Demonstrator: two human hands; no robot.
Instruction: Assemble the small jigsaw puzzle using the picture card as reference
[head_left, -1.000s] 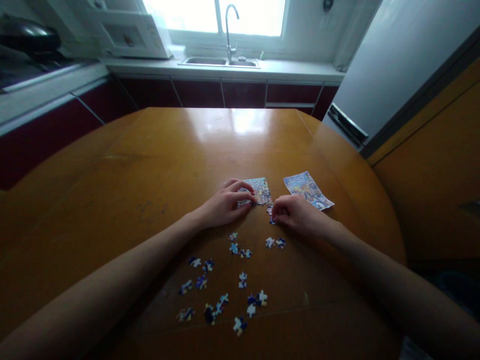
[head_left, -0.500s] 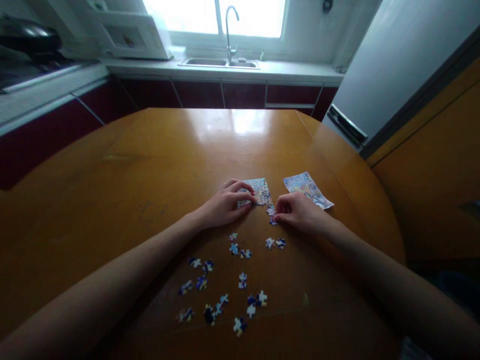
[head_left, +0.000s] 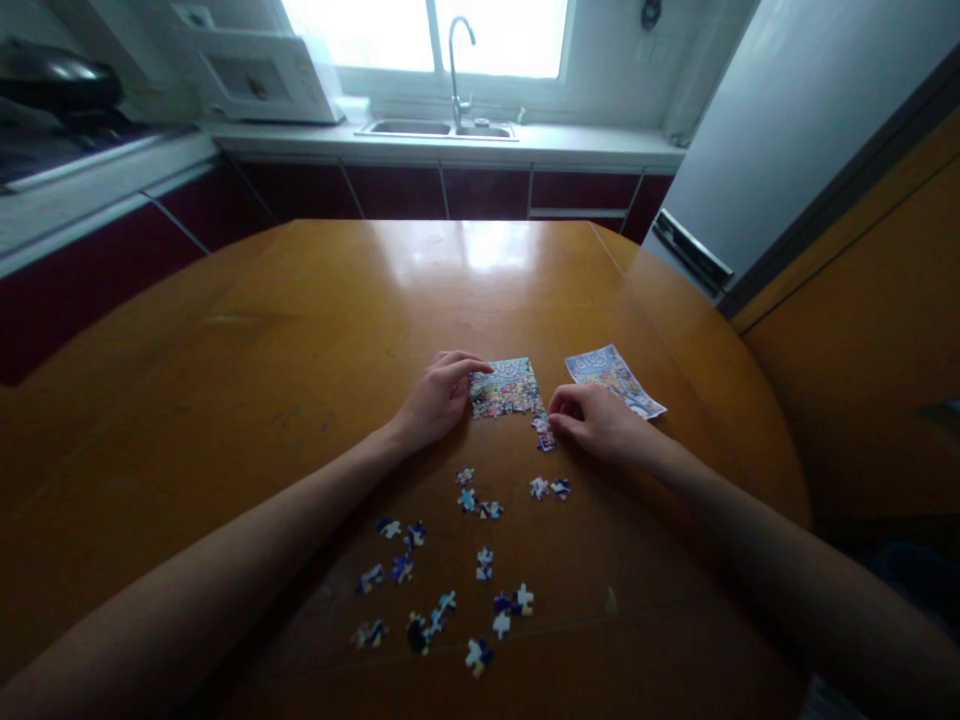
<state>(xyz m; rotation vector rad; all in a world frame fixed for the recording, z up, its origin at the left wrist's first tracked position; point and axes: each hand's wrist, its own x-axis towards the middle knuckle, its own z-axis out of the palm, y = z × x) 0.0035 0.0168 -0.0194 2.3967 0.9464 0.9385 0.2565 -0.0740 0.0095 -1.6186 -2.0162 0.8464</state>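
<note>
A partly assembled jigsaw puzzle (head_left: 504, 388) lies on the wooden table, with a narrow strip of joined pieces (head_left: 543, 428) running down from its lower right corner. My left hand (head_left: 442, 390) is at the puzzle's left side, open, its forefinger stretched over the upper left part. Beside the strip is my right hand (head_left: 589, 415), fingers loosely curled and thumb slightly apart, with nothing visible between them. Partly behind that hand lies a printed picture sheet (head_left: 611, 375). Two loose puzzle pieces (head_left: 550, 488) sit below the strip.
Several more loose pieces (head_left: 402, 568) are scattered nearer to me, between my forearms. The wooden table (head_left: 360, 300) reaches out to a counter with a sink (head_left: 412, 127) under a window. A fridge (head_left: 750, 150) stands at the right, a microwave (head_left: 259, 80) at the back left.
My left hand has drawn back to the left and its fingers have straightened, uncovering more of the puzzle. My right fingertips have lifted slightly off the strip's lowest piece, which stays in place.
</note>
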